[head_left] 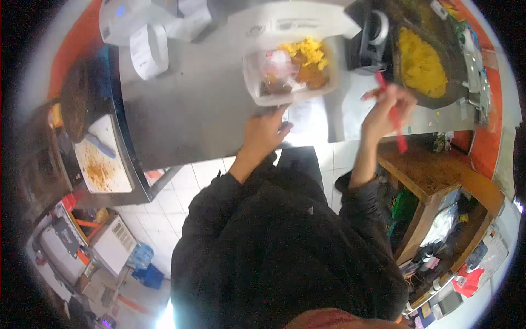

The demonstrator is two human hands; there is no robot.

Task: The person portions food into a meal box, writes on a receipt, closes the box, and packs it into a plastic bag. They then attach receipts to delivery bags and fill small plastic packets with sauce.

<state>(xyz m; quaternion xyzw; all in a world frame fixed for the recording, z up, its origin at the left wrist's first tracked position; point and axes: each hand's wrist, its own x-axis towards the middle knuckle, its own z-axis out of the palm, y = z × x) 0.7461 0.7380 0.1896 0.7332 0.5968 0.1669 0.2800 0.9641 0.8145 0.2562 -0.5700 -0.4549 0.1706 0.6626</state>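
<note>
In front of me on the counter is a takeaway box (251,82) with its lid folded back. Yellow scrambled egg (307,52), brown pieces of food (313,75) and a small clear bag (278,64) of something pale lie in it. My left hand (266,131) rests at the box's near edge, index finger and thumb apart, gripping nothing that I can see. To the right, my right hand (386,109) is closed round a long red utensil (398,129). Motion blurs it, so its exact kind is unclear. A dark pan (457,77) of yellow egg stands just beyond that hand.
A printer with a curled paper receipt (148,52) stands at the back left. A black tape dispenser (367,46) sits between box and pan. Farther left lies a stained white cutting board (112,159) with a knife (98,145). A wooden shelf (427,170) is below right.
</note>
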